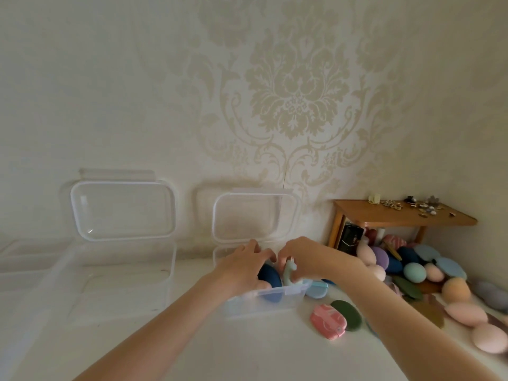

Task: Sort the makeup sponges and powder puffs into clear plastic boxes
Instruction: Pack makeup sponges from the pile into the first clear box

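Both hands reach into the right clear box (264,301). My left hand (244,266) grips a dark blue puff (270,276) standing on edge inside it. My right hand (305,257) curls its fingers round a pale teal puff (290,273) beside the blue one. The box's lid (254,215) leans against the wall. A second, larger clear box (115,281) stands open at the left, its lid (122,210) propped up behind. A pink patterned puff (327,321) and a green puff (347,314) lie on the table to the right.
A heap of sponges and puffs (439,284) in pink, blue, purple, orange and green fills the right side of the white table. A small wooden shelf (398,214) with trinkets stands against the wall at the back right. A light blue puff (317,290) touches the right box.
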Demonstrator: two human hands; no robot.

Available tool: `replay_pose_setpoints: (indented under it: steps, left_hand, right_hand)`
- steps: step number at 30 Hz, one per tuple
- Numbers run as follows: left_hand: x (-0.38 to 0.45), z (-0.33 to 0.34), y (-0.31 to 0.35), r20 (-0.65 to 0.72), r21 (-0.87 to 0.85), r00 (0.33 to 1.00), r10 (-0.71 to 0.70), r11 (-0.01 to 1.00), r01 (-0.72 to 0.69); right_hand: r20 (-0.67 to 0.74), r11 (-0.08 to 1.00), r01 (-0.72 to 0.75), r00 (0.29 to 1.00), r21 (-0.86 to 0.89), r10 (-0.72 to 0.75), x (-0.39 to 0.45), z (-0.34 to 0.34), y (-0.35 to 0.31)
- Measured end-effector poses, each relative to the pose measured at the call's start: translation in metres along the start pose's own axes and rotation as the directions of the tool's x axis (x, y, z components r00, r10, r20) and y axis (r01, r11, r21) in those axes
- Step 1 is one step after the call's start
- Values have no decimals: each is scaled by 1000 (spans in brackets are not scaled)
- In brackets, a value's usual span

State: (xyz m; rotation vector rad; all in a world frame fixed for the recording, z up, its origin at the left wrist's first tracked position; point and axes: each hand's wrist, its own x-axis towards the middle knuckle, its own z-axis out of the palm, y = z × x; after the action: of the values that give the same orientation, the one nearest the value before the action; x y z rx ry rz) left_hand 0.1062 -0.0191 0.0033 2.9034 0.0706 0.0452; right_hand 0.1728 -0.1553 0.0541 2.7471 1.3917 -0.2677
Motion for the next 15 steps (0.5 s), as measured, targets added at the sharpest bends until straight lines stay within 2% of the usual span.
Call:
replay_pose_setpoints:
  steps: [4, 7, 9, 11, 13, 15]
  left_hand:
    - [-1, 0, 1, -22, 11, 1000, -1, 1000, 1]
    - [-1, 0, 0, -32, 7, 999, -1, 1000, 1]
    - [-2, 0, 0, -23, 9, 1000, 7, 1000, -7]
    - [-2, -1, 1, -14, -3, 1000, 18, 1000, -18]
    - [-2, -2, 1, -13, -28, 1000, 27, 999, -27]
    - [-1, -1, 1, -13, -35, 999, 30, 999, -30]
  right_hand:
    - [-71, 989, -86, 994, -117, 78, 12, 14, -16]
    - [-130, 988, -75, 990, -133, 57, 10, 15, -22]
    - [-106, 998, -47, 994, -50, 41, 3, 11, -18]
    - [-115, 990, -43, 992, 138, 59, -5, 1, -5]
    - [-231, 967, -68, 965, 244, 126, -13, -11, 18]
    - [-328, 951, -196, 906, 239, 269, -18, -15, 43]
